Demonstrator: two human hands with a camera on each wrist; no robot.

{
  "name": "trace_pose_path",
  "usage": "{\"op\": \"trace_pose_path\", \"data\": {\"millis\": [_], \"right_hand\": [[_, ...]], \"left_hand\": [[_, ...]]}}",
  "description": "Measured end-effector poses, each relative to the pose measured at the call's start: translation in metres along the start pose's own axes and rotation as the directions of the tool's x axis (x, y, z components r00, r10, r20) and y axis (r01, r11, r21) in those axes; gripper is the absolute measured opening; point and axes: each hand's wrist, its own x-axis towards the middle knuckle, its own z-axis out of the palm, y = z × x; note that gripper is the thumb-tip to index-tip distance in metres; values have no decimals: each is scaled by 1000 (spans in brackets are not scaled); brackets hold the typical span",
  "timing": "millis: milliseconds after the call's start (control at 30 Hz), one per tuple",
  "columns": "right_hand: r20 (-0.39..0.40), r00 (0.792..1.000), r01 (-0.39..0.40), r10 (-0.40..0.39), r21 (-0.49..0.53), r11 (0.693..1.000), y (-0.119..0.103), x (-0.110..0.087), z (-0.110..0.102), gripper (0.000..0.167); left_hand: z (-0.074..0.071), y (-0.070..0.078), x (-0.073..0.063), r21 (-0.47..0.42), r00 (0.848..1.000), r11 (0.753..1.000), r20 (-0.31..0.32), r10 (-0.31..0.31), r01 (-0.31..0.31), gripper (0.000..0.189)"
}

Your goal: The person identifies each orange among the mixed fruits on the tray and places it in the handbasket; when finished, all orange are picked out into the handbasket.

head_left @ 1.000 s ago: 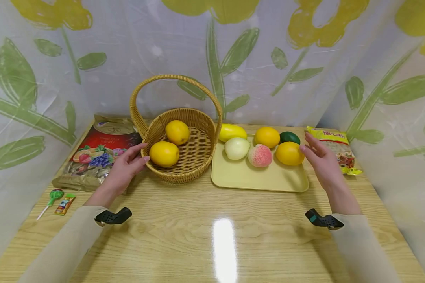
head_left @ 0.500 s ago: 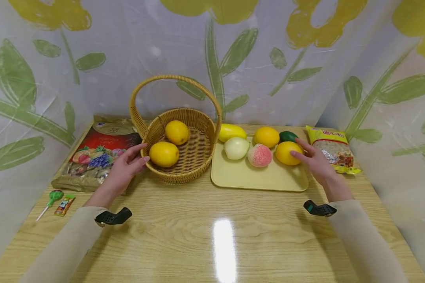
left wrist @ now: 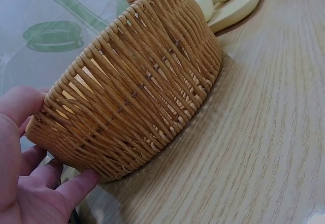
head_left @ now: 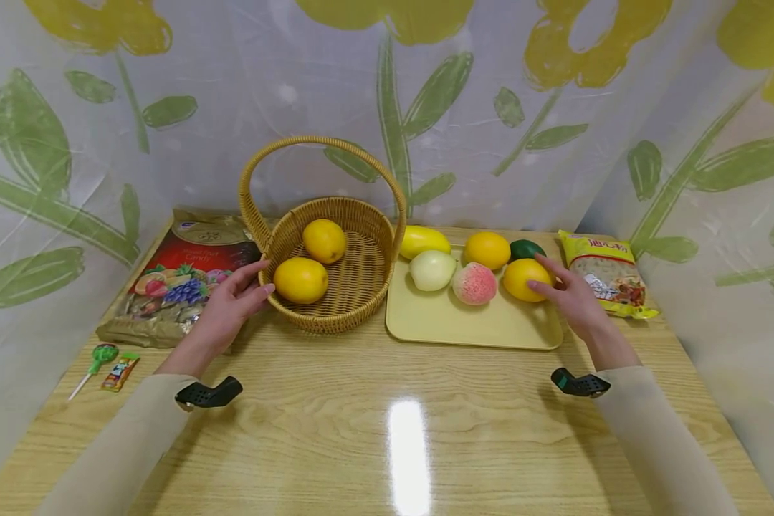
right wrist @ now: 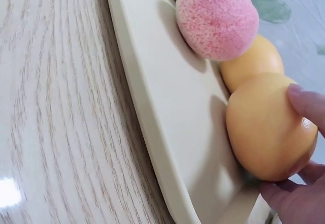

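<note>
On the table stands a round wicker basket (head_left: 361, 297) with a tall handle and two yellow oval fruits (head_left: 299, 280) inside. My left hand (head_left: 227, 307) holds its left side, with fingertips at the rim and on the woven wall (left wrist: 127, 92). To the right is a pale yellow tray (head_left: 464, 331). My right hand (head_left: 574, 297) grips another yellow oval fruit (head_left: 522, 279) near the tray's right end, the thumb on its near side. Beside that fruit lie a pink peach (head_left: 474, 284), a second yellow fruit (head_left: 487, 250) and a dark green fruit (head_left: 526, 249).
A pale green round fruit (head_left: 433, 271) and a long yellow fruit (head_left: 424, 242) occupy the tray's left part. A large candy bag (head_left: 180, 279) lies left of the basket, with a lollipop (head_left: 103, 354) and a small wrapped candy (head_left: 121, 371) before it. A yellow food packet (head_left: 606, 272) is behind my right hand.
My right hand has moved left from beside the yellow fruit and closed its fingers around it. The left hand has stayed at the basket's rim.
</note>
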Motion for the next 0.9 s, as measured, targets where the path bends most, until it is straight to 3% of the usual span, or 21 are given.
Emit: {"op": "trace_pose_path", "data": {"millis": [333, 900], "right_hand": [[-2, 997, 73, -73, -71, 995, -7, -5, 4, 64], [30, 999, 46, -43, -100, 994, -9, -6, 5, 73]], "left_hand": [[0, -1, 1, -8, 1000, 1000, 4, 10, -10, 66], [-1, -2, 1, 3, 1000, 1000, 7, 21, -21, 65]]}}
